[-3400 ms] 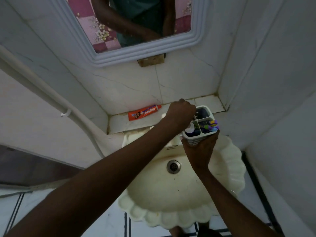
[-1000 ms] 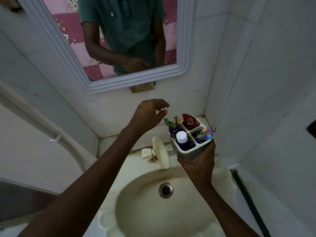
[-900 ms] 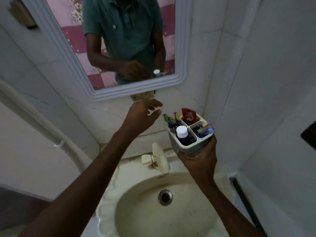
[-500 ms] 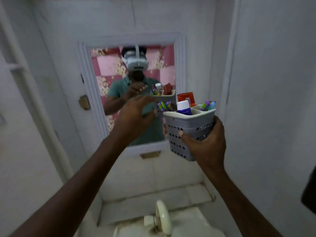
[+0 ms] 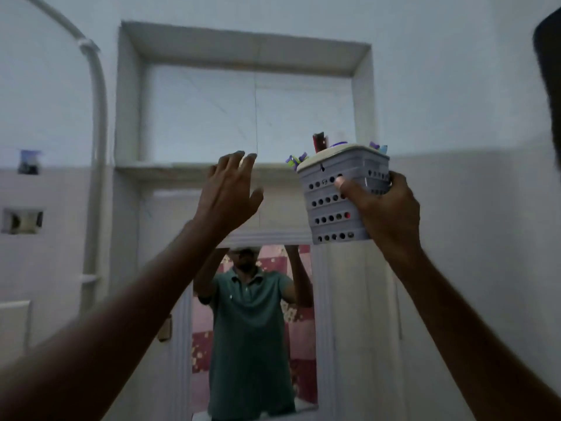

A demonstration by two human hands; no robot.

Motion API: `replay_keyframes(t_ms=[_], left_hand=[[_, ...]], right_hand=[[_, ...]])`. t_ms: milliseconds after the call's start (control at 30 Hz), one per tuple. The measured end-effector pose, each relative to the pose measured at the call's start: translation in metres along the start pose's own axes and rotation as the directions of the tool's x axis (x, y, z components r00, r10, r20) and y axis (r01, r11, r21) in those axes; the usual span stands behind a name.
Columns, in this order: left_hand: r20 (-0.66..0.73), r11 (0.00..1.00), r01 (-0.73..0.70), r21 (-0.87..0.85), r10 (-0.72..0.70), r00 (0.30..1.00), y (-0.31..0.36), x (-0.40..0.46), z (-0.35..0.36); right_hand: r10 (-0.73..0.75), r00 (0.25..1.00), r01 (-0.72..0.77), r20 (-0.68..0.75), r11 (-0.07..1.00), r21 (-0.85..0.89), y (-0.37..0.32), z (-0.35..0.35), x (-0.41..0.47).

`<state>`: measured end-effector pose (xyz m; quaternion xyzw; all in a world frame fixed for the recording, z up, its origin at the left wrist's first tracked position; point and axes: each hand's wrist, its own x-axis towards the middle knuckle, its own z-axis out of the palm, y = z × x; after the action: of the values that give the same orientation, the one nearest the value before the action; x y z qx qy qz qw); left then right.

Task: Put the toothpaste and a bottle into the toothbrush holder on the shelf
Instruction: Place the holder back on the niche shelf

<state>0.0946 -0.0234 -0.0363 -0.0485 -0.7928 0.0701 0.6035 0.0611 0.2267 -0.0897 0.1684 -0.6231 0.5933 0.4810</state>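
Lifting the filled toothbrush holder (image 5: 340, 205) toward the shelf (image 5: 170, 171), my right hand (image 5: 385, 217) doing the carrying.

My right fingers (image 5: 344, 186) are wrapped around the holder's holed wall, thumb across its front, and I hold it upright with its rim about level with the shelf's front edge, just off that edge toward its right end. The red end of the toothpaste (image 5: 318, 141) stands out of the top; the bottle I cannot make out from below. My left hand (image 5: 230, 192) is raised beside it, nearer the middle of the shelf edge, fingers spread and holding nothing. As I judge it, the holder must rise slightly and travel straight forward onto the ledge, long axis kept vertical.
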Motion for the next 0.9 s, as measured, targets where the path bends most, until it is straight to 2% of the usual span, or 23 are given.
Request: replay_keyframes(t_ms=[233, 300, 533, 767, 900], left_hand=[[0.207, 0.991, 0.014, 0.132, -0.042, 0.977, -0.016, 0.045, 0.033], [0.228, 0.988, 0.018, 0.156, -0.054, 0.972, -0.016, 0.048, 0.044], [0.102, 0.991, -0.002, 0.137, -0.012, 0.995, -0.027, 0.044, 0.066], [0.044, 0.991, -0.029, 0.127, 0.024, 0.999, -0.032, 0.043, 0.070], [-0.001, 0.990, -0.030, 0.136, 0.030, 1.000, -0.033, 0.042, 0.074]], right_hand=[[-0.057, 0.996, 0.055, -0.073, 0.998, -0.026, -0.054, 0.021, 0.084], [-0.059, 0.993, 0.056, -0.101, 0.998, -0.033, -0.060, 0.034, 0.105], [-0.060, 0.971, 0.051, -0.232, 0.998, -0.047, -0.051, 0.093, 0.157], [-0.068, 0.979, 0.033, -0.194, 0.983, -0.180, -0.007, 0.137, 0.176], [-0.088, 0.970, 0.036, -0.228, 0.975, -0.221, 0.015, 0.153, 0.175]])
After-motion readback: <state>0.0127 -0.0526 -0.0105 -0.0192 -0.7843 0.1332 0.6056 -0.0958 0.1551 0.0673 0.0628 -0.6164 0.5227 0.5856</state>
